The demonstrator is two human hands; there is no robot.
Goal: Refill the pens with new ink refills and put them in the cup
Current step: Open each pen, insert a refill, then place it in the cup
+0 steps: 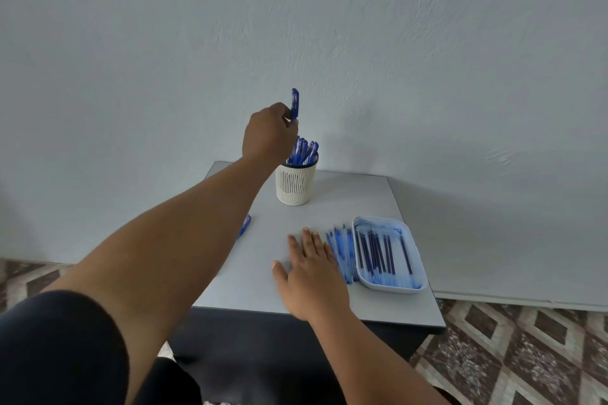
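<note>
My left hand [268, 133] pinches a blue capped pen [294, 103] upright, right above the cream slotted cup [295, 184] that stands at the back of the table and holds several blue pens [304, 151]. My right hand [312, 268] lies flat on the grey table [348, 197], fingers straight, its fingertips beside a row of loose refills [342, 250]. A white tray [413, 273] at the right holds several dark-blue ink refills [376, 251]. Another blue pen [245, 225] pokes out from behind my left forearm.
The small table stands against a pale wall. Its front and right edges drop to a patterned tile floor [526, 348]. A dark seat [263, 348] sits below the table's front edge.
</note>
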